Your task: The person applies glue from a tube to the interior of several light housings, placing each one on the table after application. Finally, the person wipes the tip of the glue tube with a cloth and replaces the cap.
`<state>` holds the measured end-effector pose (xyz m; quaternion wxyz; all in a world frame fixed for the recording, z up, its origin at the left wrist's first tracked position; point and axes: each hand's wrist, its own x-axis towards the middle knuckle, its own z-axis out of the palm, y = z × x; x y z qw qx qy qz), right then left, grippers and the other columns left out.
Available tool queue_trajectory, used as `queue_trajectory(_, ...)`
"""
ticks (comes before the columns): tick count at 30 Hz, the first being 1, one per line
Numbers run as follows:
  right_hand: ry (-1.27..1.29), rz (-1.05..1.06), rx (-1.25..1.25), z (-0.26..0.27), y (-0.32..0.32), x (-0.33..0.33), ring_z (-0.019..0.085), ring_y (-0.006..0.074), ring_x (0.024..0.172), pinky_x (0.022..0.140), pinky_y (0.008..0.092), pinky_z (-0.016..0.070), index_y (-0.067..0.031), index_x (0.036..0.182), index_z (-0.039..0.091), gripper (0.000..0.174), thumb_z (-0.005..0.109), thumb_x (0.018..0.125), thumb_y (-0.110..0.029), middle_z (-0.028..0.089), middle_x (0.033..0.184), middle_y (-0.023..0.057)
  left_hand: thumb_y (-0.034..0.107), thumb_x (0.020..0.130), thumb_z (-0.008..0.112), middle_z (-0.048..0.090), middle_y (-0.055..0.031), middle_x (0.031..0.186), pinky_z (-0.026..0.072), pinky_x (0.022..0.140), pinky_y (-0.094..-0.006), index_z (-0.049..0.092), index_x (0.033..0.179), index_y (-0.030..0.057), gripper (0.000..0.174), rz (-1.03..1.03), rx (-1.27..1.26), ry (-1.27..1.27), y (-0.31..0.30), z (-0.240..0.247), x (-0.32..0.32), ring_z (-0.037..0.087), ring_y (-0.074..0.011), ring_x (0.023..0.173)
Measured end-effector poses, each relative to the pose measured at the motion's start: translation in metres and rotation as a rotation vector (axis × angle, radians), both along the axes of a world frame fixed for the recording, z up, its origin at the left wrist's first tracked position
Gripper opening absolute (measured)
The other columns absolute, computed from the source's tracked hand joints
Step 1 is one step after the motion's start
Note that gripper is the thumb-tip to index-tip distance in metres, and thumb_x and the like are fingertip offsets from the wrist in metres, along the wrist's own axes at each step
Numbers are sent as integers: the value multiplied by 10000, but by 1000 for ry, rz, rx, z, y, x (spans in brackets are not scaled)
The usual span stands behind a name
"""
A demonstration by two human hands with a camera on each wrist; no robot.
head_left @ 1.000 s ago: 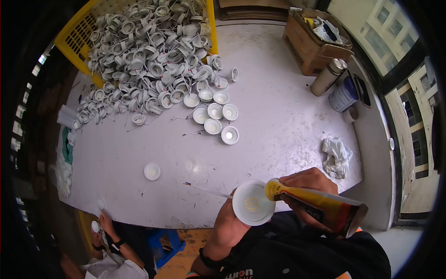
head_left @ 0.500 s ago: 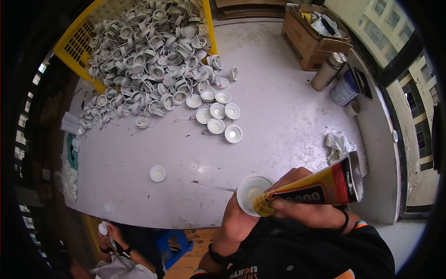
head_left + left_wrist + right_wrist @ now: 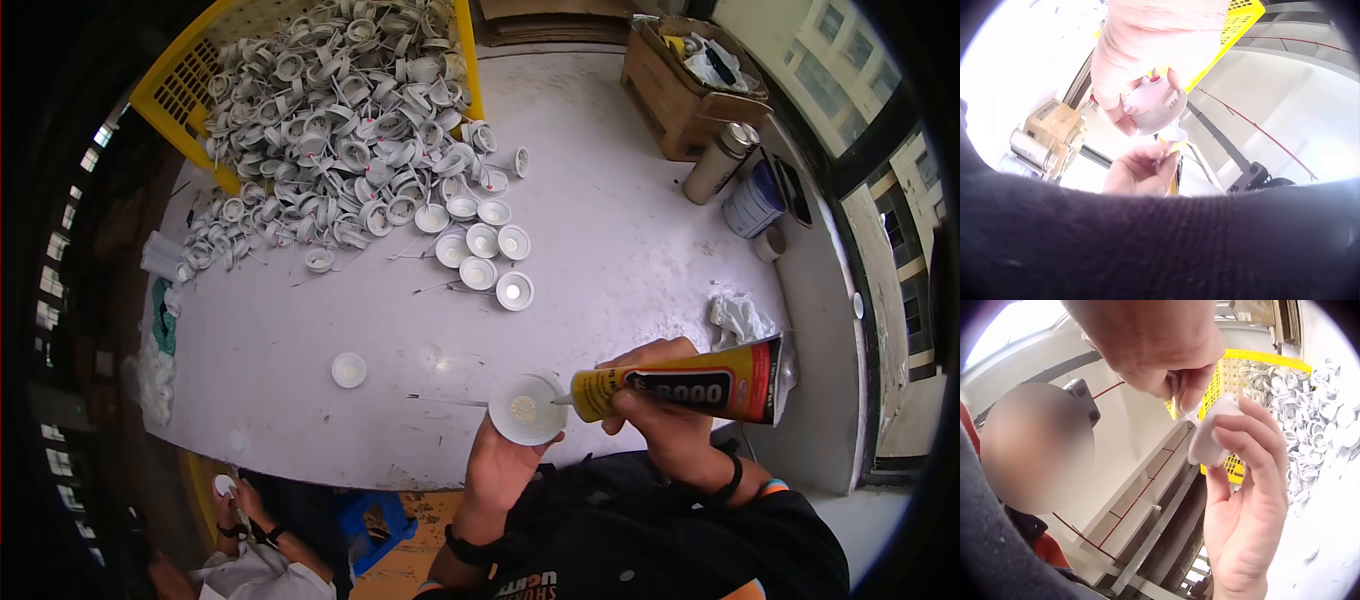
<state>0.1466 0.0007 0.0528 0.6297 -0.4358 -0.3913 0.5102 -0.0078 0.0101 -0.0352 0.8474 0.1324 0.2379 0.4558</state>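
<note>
My left hand [image 3: 502, 468] holds a white round downlight housing [image 3: 528, 425] from below, its open face up and a cluster of yellow LED dots in its middle. A thin cable sticks out of the housing to the left. In the left wrist view the fingers curl round the back of the housing [image 3: 1155, 106]. My right hand [image 3: 668, 405] grips a yellow and black glue tube [image 3: 745, 378], lying nearly level. The tube's nozzle [image 3: 563, 400] reaches over the housing's right rim. The right wrist view shows the housing [image 3: 1210, 440] tilted between the left fingers and thumb.
A yellow crate [image 3: 160, 97] spills many white housings [image 3: 330, 130] onto the table. Several finished-looking lamps [image 3: 482, 240] stand in a group, another lamp [image 3: 348, 370] alone. At right are a carton [image 3: 665, 95], a flask [image 3: 720, 163], a tin [image 3: 752, 203] and crumpled tissue [image 3: 740, 318]. Another person's hands [image 3: 245, 505] work at lower left.
The glue tube swings over the housing, then draws back right to lie nearly level, with its nozzle at the rim. The left hand keeps holding the housing.
</note>
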Motion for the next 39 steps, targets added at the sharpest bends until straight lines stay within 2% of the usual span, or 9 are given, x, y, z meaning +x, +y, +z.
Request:
queue_trajectory(10,43,-54,-164,-12,3,12,542,133,543,476,229,459,7,873,413,193,547,734,9,520,739,99,362,813,409,428,-153,1075,416,774,-338,383,1080,-4,454,412,-378,124,29,-181,-147,457,-236,919)
queue_trajectory(13,26,-59,-164,-12,8,13,541,136,535,469,231,458,7,872,413,191,547,735,1,521,723,101,365,815,405,409,-183,1099,418,790,-342,383,1043,-48,473,550,-467,21,35,-187,-154,454,-249,966)
queue_trajectory(15,28,-74,-171,-14,10,15,540,136,531,465,232,457,7,872,412,190,545,736,-1,522,715,103,358,819,401,428,-186,1086,433,773,-327,378,1030,-56,466,845,-644,-1,38,-185,-151,474,-250,953)
queue_trajectory(18,22,-99,-177,-18,14,18,536,136,522,461,233,457,7,871,408,189,540,735,2,524,706,107,321,815,431,480,-167,1026,452,716,-298,424,985,-31,391,795,-642,76,44,-178,-117,514,-222,861)
queue_trajectory(22,26,-135,-204,-22,21,21,532,139,509,457,237,455,5,865,404,189,539,733,-5,522,674,107,254,774,512,540,-81,805,451,592,-268,507,883,26,253,278,-298,446,88,-150,-45,500,-131,647)
queue_trajectory(30,17,-237,-231,-26,34,35,520,154,477,439,249,446,0,866,394,201,539,728,-23,504,638,106,316,716,581,422,-3,578,365,329,-209,504,798,20,317,189,-78,1123,198,-178,24,373,-84,376)
queue_trajectory(34,31,-270,-227,-31,38,40,516,159,473,435,249,439,0,871,391,211,542,727,-33,499,631,103,305,694,595,398,5,533,351,310,-202,501,775,20,310,103,-66,1270,213,-192,29,346,-87,351)
queue_trajectory(36,30,-266,-230,-31,38,39,516,159,471,435,248,438,0,873,390,214,543,727,-34,499,630,103,299,654,568,550,-127,709,432,354,-261,528,786,-44,370,87,-53,1317,210,-196,25,527,-191,502)
queue_trajectory(39,28,-251,-223,-30,35,39,516,158,471,435,247,439,0,874,390,215,544,727,-37,500,636,105,268,649,536,546,-124,727,454,391,-282,524,803,-41,346,117,-97,1269,195,-189,9,547,-192,581)
